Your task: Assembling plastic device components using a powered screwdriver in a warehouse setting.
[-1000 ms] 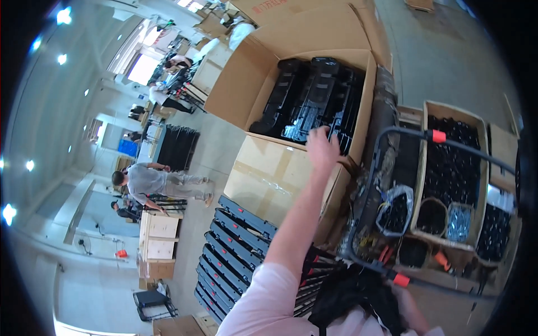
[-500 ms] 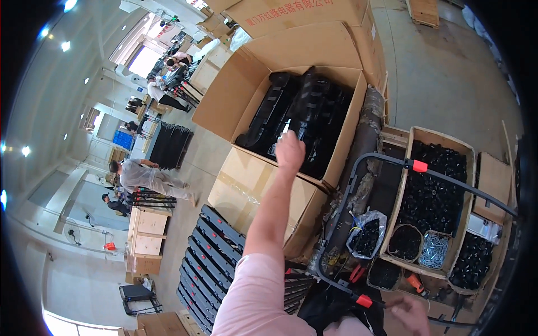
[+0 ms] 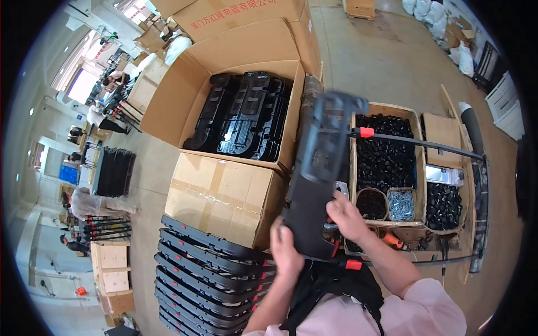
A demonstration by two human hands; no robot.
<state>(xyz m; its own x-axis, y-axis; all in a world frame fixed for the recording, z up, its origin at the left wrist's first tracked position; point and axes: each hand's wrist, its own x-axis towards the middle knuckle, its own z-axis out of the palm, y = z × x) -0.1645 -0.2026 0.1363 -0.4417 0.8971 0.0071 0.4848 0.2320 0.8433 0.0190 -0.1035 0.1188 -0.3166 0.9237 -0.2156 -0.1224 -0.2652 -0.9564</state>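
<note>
A long black moulded plastic cover [image 3: 314, 196] is held up in front of me, tilted, its far end blurred by motion. My left hand [image 3: 287, 251] grips its near left edge, and my right hand [image 3: 346, 215] is closed on the right edge. Behind and beneath the cover lies a black tubular frame [image 3: 431, 145] with a red fitting [image 3: 353, 265] near my waist and another red fitting [image 3: 366, 132] farther off. The cover hides the frame's left end. More black plastic covers [image 3: 241, 117] fill the open carton at the far left.
A closed carton [image 3: 218, 193] stands before the open carton [image 3: 162, 101]. Below it is a stack of black curved bars [image 3: 202, 280]. On the right, a wooden tray holds black plastic pieces [image 3: 386, 157], screws [image 3: 401, 205] and an orange-black tool [image 3: 394, 241]. Several people work at the far left.
My left hand has come back from the open carton with a black plastic cover. My right hand has moved up from beside the frame onto that cover. The view has swung right.
</note>
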